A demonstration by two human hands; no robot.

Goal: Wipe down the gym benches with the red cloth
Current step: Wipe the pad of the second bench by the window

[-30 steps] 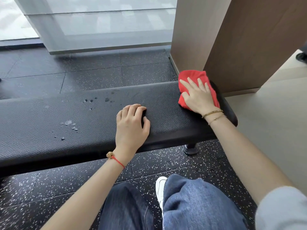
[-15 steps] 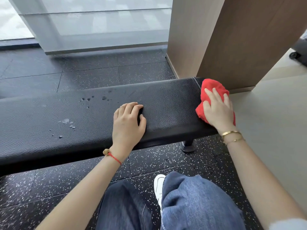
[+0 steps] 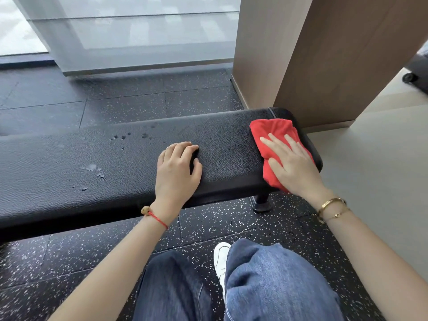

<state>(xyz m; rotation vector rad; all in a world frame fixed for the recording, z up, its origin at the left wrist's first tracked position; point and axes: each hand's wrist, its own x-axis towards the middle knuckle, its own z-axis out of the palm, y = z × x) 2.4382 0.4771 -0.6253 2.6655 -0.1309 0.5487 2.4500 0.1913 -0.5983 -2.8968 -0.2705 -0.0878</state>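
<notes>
Bright window daylight, wide-angle edge warp

Both forearms are bare. The left hand point(image 3: 177, 169) has a thin red string bracelet point(image 3: 157, 218) at the wrist, with a small tan bead or knot on its outer side; I cannot tell which. The right hand point(image 3: 293, 166) wears two gold pieces at the wrist: a broad rigid gold bangle point(image 3: 331, 203) and, just below it, a fine gold chain point(image 3: 337, 214) with a small charm. The legs are in loose blue denim jeans point(image 3: 273, 283), the left leg a darker wash than the right. A white sneaker point(image 3: 221, 257) with a white sole shows between the knees.
</notes>
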